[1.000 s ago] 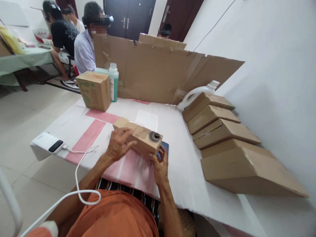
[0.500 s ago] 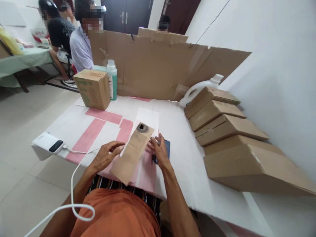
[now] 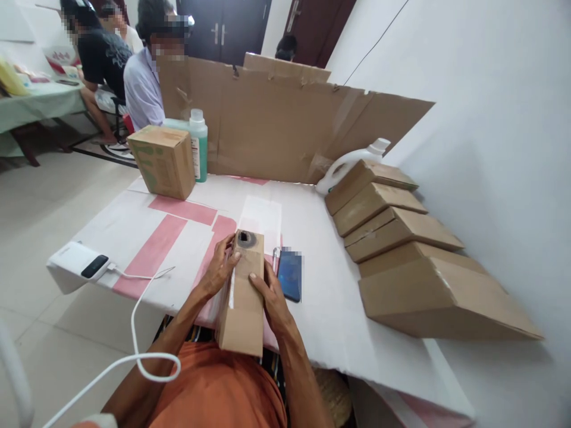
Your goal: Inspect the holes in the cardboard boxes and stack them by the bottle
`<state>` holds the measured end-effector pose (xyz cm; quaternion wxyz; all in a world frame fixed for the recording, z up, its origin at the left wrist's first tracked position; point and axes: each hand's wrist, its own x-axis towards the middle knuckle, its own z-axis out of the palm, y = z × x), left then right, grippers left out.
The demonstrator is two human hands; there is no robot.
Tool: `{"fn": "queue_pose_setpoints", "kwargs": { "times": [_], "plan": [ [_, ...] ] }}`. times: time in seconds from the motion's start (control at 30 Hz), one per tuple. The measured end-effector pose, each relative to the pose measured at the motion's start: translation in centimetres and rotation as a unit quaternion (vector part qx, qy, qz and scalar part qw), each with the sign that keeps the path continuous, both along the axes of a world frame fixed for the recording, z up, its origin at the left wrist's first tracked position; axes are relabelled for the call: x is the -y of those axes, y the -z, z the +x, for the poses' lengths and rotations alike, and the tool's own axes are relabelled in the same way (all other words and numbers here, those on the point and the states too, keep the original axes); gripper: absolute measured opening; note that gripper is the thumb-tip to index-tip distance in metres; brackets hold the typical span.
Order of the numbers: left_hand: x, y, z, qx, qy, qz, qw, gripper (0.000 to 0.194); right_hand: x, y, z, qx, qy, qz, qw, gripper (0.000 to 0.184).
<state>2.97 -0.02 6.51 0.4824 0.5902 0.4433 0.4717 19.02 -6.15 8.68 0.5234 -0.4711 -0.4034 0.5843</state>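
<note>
At the far left, a table under pale green cloth (image 3: 49, 110) is cut off by the picture's edge, and the yellow object (image 3: 11, 77) on it is too cropped to name. A white power bank with a dark display (image 3: 77, 260) lies on the left end of the white-and-pink covered table (image 3: 330, 321); its white cable (image 3: 134, 324) loops down and leaves at the bottom. Behind, a brown cardboard carton with faded green print (image 3: 165, 163) hides part of a clear bottle of teal liquid (image 3: 202, 151), whose label is unreadable.

The left hand (image 3: 218, 270) has its fingers against the left side of a long brown cardboard box with a dark-ringed hole (image 3: 247, 303), thumb near the hole. The box's near end reaches past the table edge; its underside is hidden, and the hole's inside is too dark to make out. The right hand (image 3: 273, 294) holds the other side, thumb on top, fingers partly concealed.

Just right are a thin silvery object (image 3: 275, 257), hard to identify, and a dark blue phone (image 3: 291, 276) with a blurred outline. Farther right, four brown wedge-like cardboard boxes (image 3: 410, 291) partly cover a white plastic jug (image 3: 345, 166).
</note>
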Motion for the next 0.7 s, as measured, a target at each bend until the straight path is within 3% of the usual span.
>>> {"fn": "queue_pose_setpoints", "kwargs": {
  "times": [0.13, 0.23, 0.4, 0.5, 0.7],
  "plan": [
    [3.1, -1.7, -1.2, -0.047, 0.003, 0.067, 0.997, 0.064, 4.0, -0.4, 0.4, 0.009, -0.003, 0.029, 1.000, 0.062],
    [4.9, -2.8, -1.4, -0.086, 0.009, 0.107, 0.990, 0.056, 5.4, -0.9, 0.5, 0.045, 0.017, 0.031, 0.998, 0.056],
    [6.4, -4.0, -0.7, -0.092, 0.014, 0.157, 0.983, 0.051, 3.6, -2.4, -0.1, 0.136, 0.116, 0.045, 0.983, 0.076],
    [6.5, -4.7, -0.6, -0.081, 0.014, 0.168, 0.982, 0.045, 2.5, -3.3, -0.9, 0.172, 0.108, 0.052, 0.978, 0.069],
    [5.8, -5.4, -0.8, -0.099, -0.053, 0.160, 0.981, 0.030, 2.3, -3.6, -2.2, 0.206, 0.106, 0.052, 0.971, 0.059]
  ]
}}
